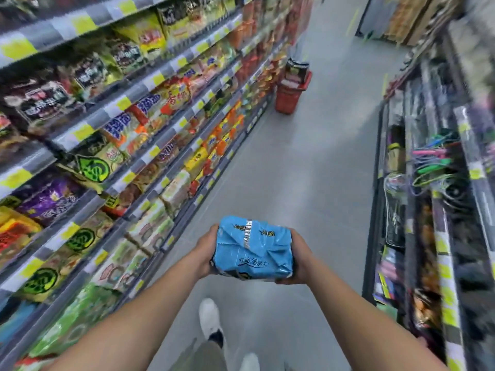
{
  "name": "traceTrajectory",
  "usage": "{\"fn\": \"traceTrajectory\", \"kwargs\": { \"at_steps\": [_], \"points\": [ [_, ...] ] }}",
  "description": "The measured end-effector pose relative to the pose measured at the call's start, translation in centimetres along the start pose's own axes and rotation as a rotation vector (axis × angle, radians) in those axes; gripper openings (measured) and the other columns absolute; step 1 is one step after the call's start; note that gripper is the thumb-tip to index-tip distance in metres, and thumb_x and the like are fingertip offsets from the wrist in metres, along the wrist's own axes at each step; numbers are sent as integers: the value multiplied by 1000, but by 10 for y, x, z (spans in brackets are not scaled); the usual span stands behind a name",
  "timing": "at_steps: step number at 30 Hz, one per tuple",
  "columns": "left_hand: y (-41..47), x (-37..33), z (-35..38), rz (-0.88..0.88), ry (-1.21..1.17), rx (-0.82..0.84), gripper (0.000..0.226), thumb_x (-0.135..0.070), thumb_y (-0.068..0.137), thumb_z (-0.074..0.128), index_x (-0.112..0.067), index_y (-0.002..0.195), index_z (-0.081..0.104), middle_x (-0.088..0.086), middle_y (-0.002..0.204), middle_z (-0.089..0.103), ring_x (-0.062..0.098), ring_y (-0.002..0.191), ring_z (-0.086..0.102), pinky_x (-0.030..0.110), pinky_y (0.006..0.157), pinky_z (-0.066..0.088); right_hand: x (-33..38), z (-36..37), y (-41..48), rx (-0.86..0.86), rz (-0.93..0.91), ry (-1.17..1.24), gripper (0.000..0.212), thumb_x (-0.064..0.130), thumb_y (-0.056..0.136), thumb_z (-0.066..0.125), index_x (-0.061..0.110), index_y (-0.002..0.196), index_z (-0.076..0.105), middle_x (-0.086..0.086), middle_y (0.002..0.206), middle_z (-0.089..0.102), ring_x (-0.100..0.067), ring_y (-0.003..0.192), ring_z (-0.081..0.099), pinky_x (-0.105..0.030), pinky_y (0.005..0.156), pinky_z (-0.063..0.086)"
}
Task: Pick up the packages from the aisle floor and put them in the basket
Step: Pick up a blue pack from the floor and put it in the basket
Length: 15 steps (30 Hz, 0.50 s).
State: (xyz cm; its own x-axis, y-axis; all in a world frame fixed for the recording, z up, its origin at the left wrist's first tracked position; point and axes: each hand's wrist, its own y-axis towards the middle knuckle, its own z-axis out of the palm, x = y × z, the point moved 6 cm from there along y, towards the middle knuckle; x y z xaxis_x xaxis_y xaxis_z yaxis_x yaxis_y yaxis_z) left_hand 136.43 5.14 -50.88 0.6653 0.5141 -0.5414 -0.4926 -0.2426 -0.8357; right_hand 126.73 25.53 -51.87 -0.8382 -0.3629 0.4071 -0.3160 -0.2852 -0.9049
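Head view: outstretched left hand [207, 253] and right hand [301, 259] each curl a grip round the blue package [253, 247].

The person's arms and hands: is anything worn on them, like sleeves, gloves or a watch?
Nothing shows. The left forearm and right forearm are bare to the frame's edge, no sleeve in view. The left hand and right hand wear no gloves; no watch, band or ring is visible.

crinkled glossy plastic blue package [254, 247], red plastic basket [290, 99]
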Motion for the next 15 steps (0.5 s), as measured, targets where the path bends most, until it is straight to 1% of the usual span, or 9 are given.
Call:
{"fn": "traceTrajectory", "kwargs": {
  "at_steps": [3, 4, 6, 7, 8, 9, 10, 11, 15],
  "points": [
    [37, -30, 14, -23, 45, 47, 58, -65, 87, 50, -21, 120, 71, 13, 109, 77, 38, 102, 73, 54, 85, 58, 23, -25, 53, 29, 17, 40, 98, 64, 45, 82, 21, 133, 71, -10, 129, 73, -42, 118, 69, -62, 114, 40],
    [51, -41, 16, -25, 53, 58, 59, -64, 87, 49, -21, 121, 70, 13, 108, 77, 38, 102, 73, 57, 86, 57, 32, -31, 71, 49, 27, 89, 98, 64, 46, 82, 21, 133, 70, -10, 129, 73, -42, 118, 69, -61, 114, 41],
    [76, -67, 20, 0, 82, 46, 57, -63, 90, 48, -20, 118, 71, 14, 105, 78, 39, 101, 73, 61, 89, 56, 63, -15, 41, 24, 40, 104, 92, 63, 51, 80, 17, 131, 72, -11, 127, 73, -40, 116, 70, -59, 112, 45],
    [90, -82, 22, 14, 95, 41, 55, -63, 90, 48, -20, 116, 71, 14, 104, 78, 39, 100, 73, 63, 89, 55, 82, -8, 34, 14, 38, 99, 81, 62, 58, 76, 13, 122, 74, -10, 121, 76, -38, 108, 74, -55, 106, 52],
    [101, -98, 25, 23, 98, 47, 55, -64, 90, 49, -19, 114, 71, 14, 103, 78, 39, 100, 73, 65, 89, 55, 99, -3, 32, 11, 33, 98, 66, 61, 66, 70, 11, 110, 76, -9, 110, 78, -35, 95, 77, -46, 93, 60],
    [111, -114, 27, 23, 103, 48, 55, -64, 90, 50, -19, 114, 71, 14, 102, 78, 39, 100, 73, 66, 89, 54, 115, 0, 34, -2, 18, 105, 53, 58, 74, 64, 12, 99, 75, -9, 99, 79, -32, 81, 78, -38, 77, 63],
    [123, -132, 29, 18, 109, 52, 55, -64, 90, 50, -19, 114, 71, 14, 102, 78, 39, 100, 73, 66, 90, 54, 132, 1, 43, -3, 4, 124, 46, 54, 78, 62, 13, 95, 73, -10, 95, 78, -32, 75, 77, -34, 68, 62],
    [134, -150, 31, 10, 118, 51, 55, -64, 91, 50, -19, 114, 71, 14, 102, 78, 38, 99, 73, 65, 91, 54, 151, 5, 48, -6, 4, 137, 45, 51, 77, 62, 13, 96, 73, -12, 96, 78, -33, 76, 77, -35, 65, 61],
    [172, -214, 44, 6, 154, 85, 52, -63, 91, 50, -21, 115, 71, 14, 103, 78, 39, 99, 73, 66, 88, 54, 209, 1, 81, -63, -54, 162, 56, 57, 71, 65, 13, 104, 75, -12, 104, 78, -36, 86, 77, -41, 76, 62]
  ]
}}
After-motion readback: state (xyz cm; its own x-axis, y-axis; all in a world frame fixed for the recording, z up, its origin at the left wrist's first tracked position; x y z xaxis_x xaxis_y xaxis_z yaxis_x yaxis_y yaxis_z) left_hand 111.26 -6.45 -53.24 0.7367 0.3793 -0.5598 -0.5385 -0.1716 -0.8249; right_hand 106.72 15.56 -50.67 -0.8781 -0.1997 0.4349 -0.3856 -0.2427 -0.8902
